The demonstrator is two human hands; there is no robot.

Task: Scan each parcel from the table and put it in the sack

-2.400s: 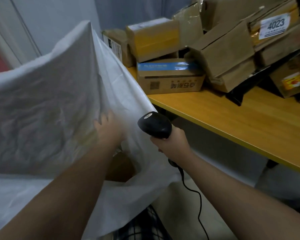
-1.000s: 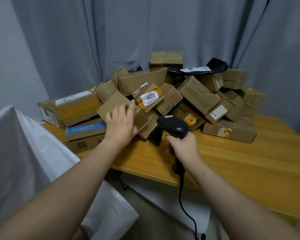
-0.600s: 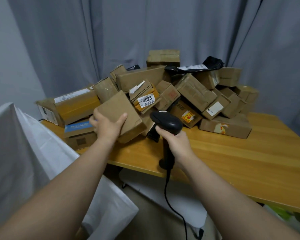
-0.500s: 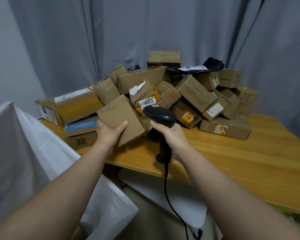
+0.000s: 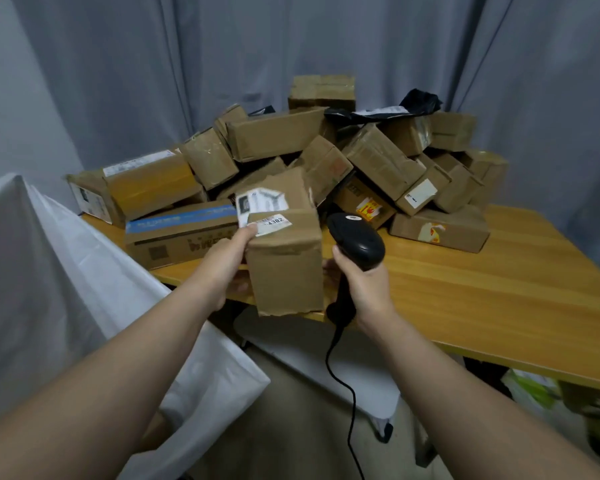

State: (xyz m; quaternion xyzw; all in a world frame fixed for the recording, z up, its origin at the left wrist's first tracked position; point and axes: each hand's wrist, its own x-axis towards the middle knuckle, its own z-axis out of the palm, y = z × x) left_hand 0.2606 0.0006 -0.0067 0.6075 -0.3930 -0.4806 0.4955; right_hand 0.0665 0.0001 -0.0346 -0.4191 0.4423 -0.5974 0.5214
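parcel [image 5: 284,265], a brown cardboard box with white labels [image 5: 264,209] on its top, is held above the near edge of the tabletop [image 5: 482,289]. the left hand [image 5: 222,268] grips its left side, fingers [image 5: 247,234] curled around the box. the right hand [image 5: 366,289] holds a black scanner [image 5: 359,242] just beside the parcel, fingers closed around the handle. many other boxes [image 5: 378,161] are piled at the far edge. a white sack [image 5: 49,271] stands at the left.

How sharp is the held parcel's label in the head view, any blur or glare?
Head view: the held parcel is motion-blurred, its label soft with only the large digits legible; the scanner in the right hand is sharper; lighting dim and even, no glare.
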